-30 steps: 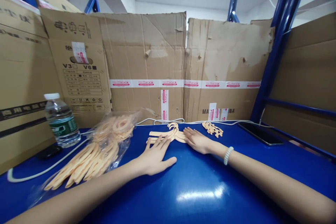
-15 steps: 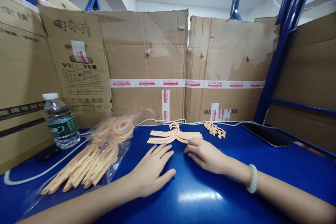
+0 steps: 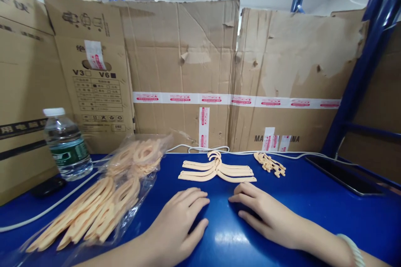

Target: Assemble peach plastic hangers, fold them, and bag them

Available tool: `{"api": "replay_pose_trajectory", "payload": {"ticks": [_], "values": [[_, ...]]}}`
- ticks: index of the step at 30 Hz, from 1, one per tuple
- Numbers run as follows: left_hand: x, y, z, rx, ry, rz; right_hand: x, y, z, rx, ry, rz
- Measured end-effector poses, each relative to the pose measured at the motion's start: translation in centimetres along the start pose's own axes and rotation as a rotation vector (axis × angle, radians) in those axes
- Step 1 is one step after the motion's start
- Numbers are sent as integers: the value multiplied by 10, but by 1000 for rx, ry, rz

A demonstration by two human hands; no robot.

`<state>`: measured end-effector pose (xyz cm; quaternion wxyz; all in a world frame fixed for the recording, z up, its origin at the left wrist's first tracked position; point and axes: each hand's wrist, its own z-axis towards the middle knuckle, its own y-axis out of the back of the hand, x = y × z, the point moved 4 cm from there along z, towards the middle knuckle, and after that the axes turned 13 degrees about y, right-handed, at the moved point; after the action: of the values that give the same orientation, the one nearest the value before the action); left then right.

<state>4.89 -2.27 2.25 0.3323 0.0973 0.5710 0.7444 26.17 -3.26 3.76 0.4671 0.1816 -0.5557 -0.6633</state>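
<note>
My left hand (image 3: 181,221) rests on the blue tabletop (image 3: 232,246), fingers spread and holding nothing. Across from it, my right hand (image 3: 266,212) lies with loosely bent, separated fingers, also without anything in them. Just beyond both hands is a small stack of cream-coloured hangers (image 3: 216,171), their hooks pointing to the back. Right of that stack sits a little pile of loose cream hooks (image 3: 269,163). On the left, a clear plastic bag (image 3: 144,196) contains many cream hanger parts (image 3: 90,212), long arms towards me and rounded pieces behind.
A water bottle (image 3: 67,146) stands at the left beside a black object (image 3: 48,185). A dark phone (image 3: 343,173) lies at the right. White cable (image 3: 206,149) runs along the back, before the cardboard panels (image 3: 181,58). Blue rack posts (image 3: 360,79) rise behind.
My right hand has drawn back from the hangers towards me, its fingers loosening. My left hand has also come slightly nearer. The camera view has shifted a little.
</note>
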Motion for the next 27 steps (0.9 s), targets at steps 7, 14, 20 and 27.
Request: {"api": "replay_pose_trajectory", "payload": {"ticks": [7,14,20,27], "values": [[24,-1,12,-30,69,126,-1,2,1,2,20,27],[29,-6,14,53,108,123,-43,32,-10,-169,3,-122],[27,-5,15,66,116,129,-114,62,-41,-288,-220,-554],[27,-6,12,8,68,74,-135,52,-47,-270,-262,-585]]}}
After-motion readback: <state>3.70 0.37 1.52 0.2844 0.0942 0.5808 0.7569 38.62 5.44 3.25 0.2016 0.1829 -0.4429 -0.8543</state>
